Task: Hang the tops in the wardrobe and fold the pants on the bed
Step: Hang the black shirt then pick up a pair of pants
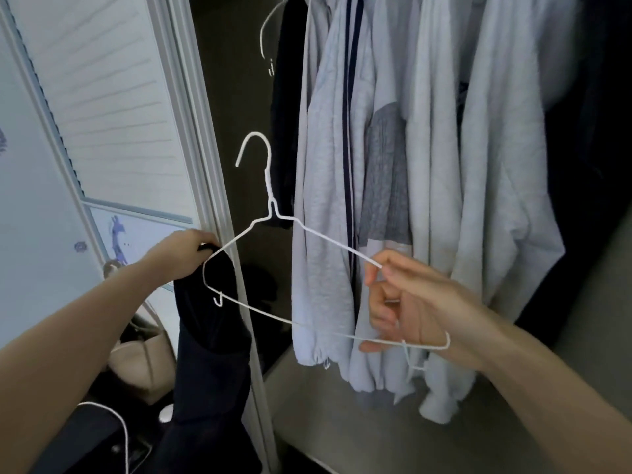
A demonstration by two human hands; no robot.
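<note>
A white wire hanger point(270, 213) is held upright in front of the open wardrobe. My right hand point(407, 302) pinches its right shoulder wire between thumb and forefinger, with the other fingers around the bottom bar. My left hand point(184, 251) grips a dark top point(208, 350) by its upper edge at the hanger's left end. The top hangs straight down from that hand. The hanger's left tip lies against the cloth; I cannot tell whether it is inside the garment.
Several pale grey tops point(427, 200) hang on the wardrobe rail, with a dark garment point(287, 97) and an empty white hanger point(265, 39) to their left. A white louvred door point(113, 97) stands at the left. A beige bag point(143, 364) and a white cable point(119, 425) lie below.
</note>
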